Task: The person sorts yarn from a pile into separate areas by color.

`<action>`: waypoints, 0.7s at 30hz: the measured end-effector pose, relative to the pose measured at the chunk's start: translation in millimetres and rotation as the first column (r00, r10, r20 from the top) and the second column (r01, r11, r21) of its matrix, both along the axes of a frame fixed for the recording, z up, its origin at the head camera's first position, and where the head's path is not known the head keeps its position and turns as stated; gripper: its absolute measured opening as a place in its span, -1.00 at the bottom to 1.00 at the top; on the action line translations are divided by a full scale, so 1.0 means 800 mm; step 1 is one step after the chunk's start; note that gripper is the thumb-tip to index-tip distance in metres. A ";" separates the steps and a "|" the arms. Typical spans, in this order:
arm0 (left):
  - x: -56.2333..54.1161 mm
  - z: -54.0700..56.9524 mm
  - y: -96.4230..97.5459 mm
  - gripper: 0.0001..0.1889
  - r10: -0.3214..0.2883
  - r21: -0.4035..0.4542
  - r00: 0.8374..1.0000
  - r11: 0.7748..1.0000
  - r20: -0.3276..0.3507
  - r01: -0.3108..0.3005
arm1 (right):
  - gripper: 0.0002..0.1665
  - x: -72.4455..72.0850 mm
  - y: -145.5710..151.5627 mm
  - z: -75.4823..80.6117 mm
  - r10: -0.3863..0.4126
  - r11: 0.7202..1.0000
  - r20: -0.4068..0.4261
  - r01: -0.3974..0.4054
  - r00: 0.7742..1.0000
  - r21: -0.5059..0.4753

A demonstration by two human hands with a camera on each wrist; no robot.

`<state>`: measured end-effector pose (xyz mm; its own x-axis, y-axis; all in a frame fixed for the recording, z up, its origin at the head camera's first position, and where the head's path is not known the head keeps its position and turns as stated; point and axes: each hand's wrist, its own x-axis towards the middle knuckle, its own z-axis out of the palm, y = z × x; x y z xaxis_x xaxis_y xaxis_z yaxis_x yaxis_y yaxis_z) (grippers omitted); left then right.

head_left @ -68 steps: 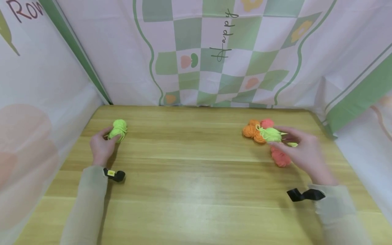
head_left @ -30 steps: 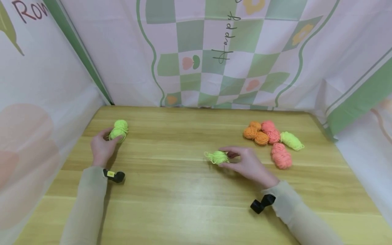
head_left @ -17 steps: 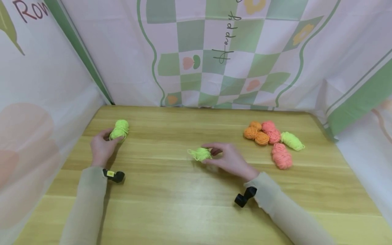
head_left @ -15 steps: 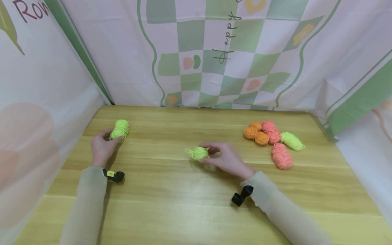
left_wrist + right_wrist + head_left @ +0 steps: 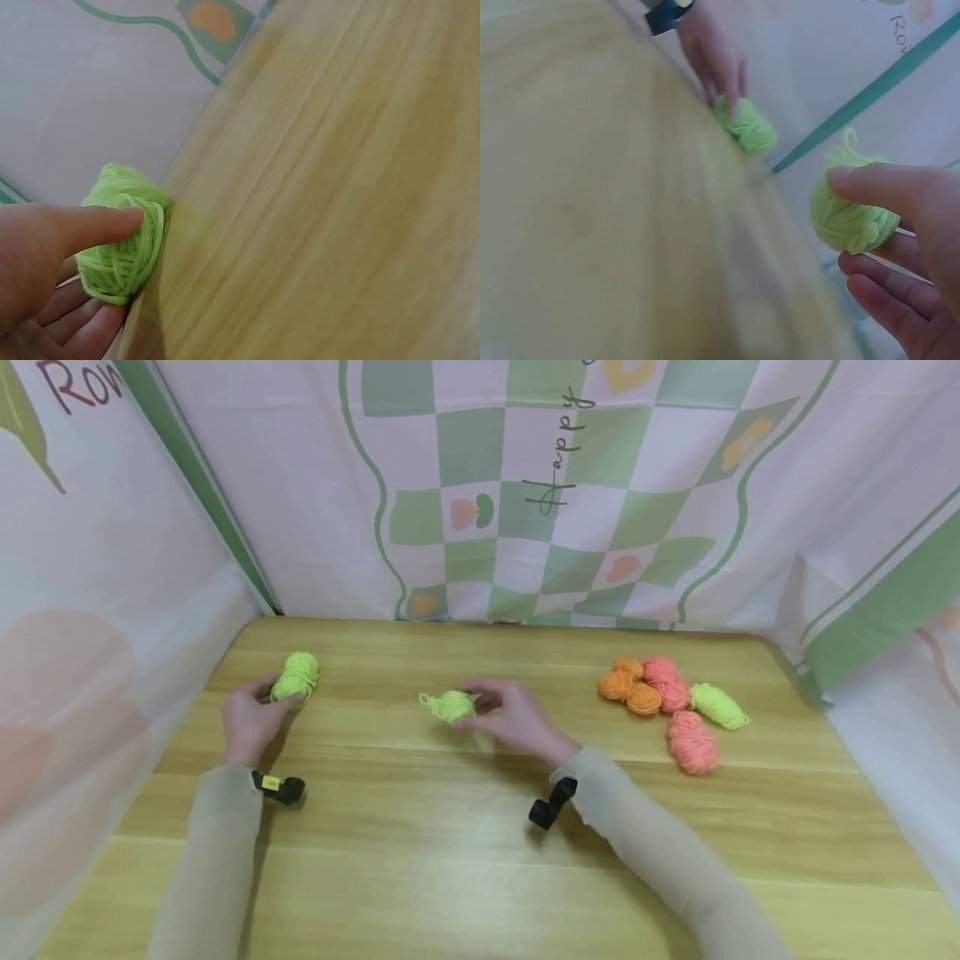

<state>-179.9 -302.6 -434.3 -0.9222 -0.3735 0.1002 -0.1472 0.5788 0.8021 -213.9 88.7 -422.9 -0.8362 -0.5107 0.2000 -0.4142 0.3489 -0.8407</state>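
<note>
At the table's left side, my left hand (image 5: 253,718) grips a lime-green ball of yarn (image 5: 297,677), thumb across its near face. The left wrist view shows that yarn ball (image 5: 120,240) between thumb and fingers, close against the wood. Near the middle of the table, my right hand (image 5: 513,718) pinches a second lime-green ball of yarn (image 5: 451,706) by its right end, loose loops sticking out to the left. In the right wrist view this yarn ball (image 5: 851,210) sits between thumb and fingertips, with the left hand (image 5: 716,56) beyond it.
At the right of the wooden table (image 5: 450,860) lie several orange yarn balls (image 5: 630,685), two coral-pink yarn balls (image 5: 693,743) and another lime-green yarn ball (image 5: 718,706). A printed cloth (image 5: 525,568) hangs along the back, with more cloth at both sides.
My right hand has carried its lime-green yarn ball from the group at the right to the table's middle, moving left. My left hand has stayed on its yarn ball.
</note>
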 end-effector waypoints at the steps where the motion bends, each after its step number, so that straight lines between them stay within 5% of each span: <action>1: 0.000 0.000 0.000 -0.41 -0.001 0.001 1.000 1.000 0.001 0.001 | -0.42 -0.005 -0.003 0.006 0.004 1.000 -0.001 -0.004 1.000 -0.016; 12: 0.000 0.000 -0.001 -0.39 -0.002 0.013 1.000 1.000 0.018 0.001 | -0.44 -0.038 -0.034 0.057 -0.027 0.997 -0.033 0.025 0.999 -0.073; 21: -0.001 0.000 -0.001 -0.40 0.003 0.012 1.000 1.000 0.020 -0.003 | -0.44 -0.041 -0.057 0.057 -0.013 0.992 0.014 0.015 1.000 -0.124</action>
<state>-180.4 -303.4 -434.4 -0.9229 -0.3771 0.0775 -0.1647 0.5687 0.8059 -246.4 43.0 -377.0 -0.8460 -0.4709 0.2500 -0.3985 0.2470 -0.8833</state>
